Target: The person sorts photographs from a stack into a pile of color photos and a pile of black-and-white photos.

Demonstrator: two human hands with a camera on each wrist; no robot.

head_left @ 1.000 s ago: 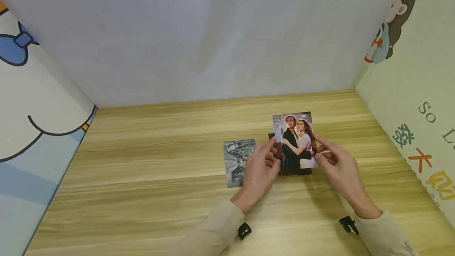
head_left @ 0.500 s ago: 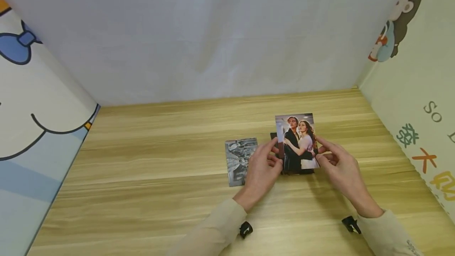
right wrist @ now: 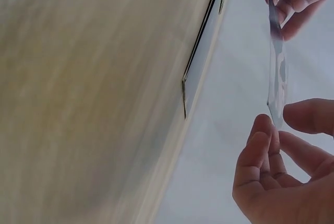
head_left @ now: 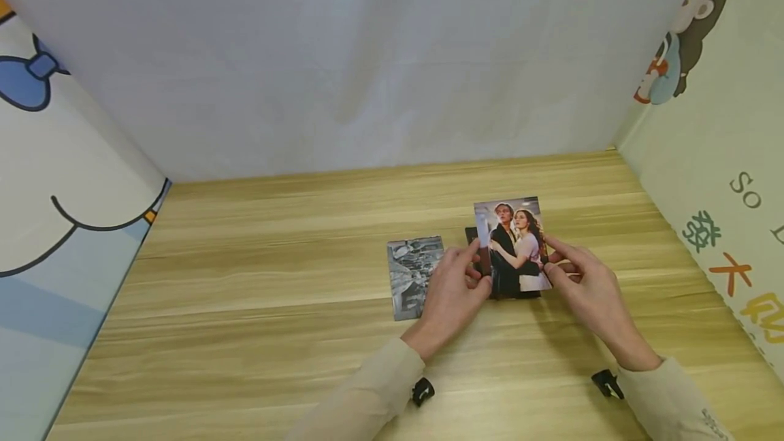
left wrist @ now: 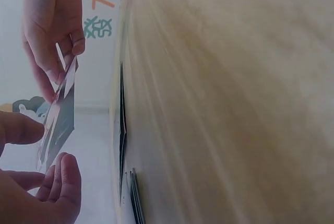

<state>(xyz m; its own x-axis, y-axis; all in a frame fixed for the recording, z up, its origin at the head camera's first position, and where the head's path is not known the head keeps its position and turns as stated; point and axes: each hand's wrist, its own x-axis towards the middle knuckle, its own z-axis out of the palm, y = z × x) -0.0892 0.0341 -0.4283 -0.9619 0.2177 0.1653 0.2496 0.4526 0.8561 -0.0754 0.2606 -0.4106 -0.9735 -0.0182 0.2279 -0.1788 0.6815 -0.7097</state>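
Both hands hold a colour photo card (head_left: 514, 250) of two people embracing, one at each side edge. My left hand (head_left: 450, 288) pinches its left edge between thumb and fingers. On the opposite edge, the right hand (head_left: 584, 291) pinches it the same way. Both wrist views show the card raised off the table, its face tilted. Beneath it lies a dark flat card or stack (head_left: 470, 235), mostly covered in the head view. A small stack topped by a grey photo card (head_left: 409, 278) lies to the left, partly behind the left hand.
The wood-grain table (head_left: 257, 305) meets a pale back curtain (head_left: 318, 87). Printed side panels stand left (head_left: 92, 155) and right (head_left: 686, 155). Small black clips (head_left: 422, 392) show near both sleeves.
The head view has shifted slightly. Both hands keep their pinch on the colour photo card, which stays almost in place above the dark stack.
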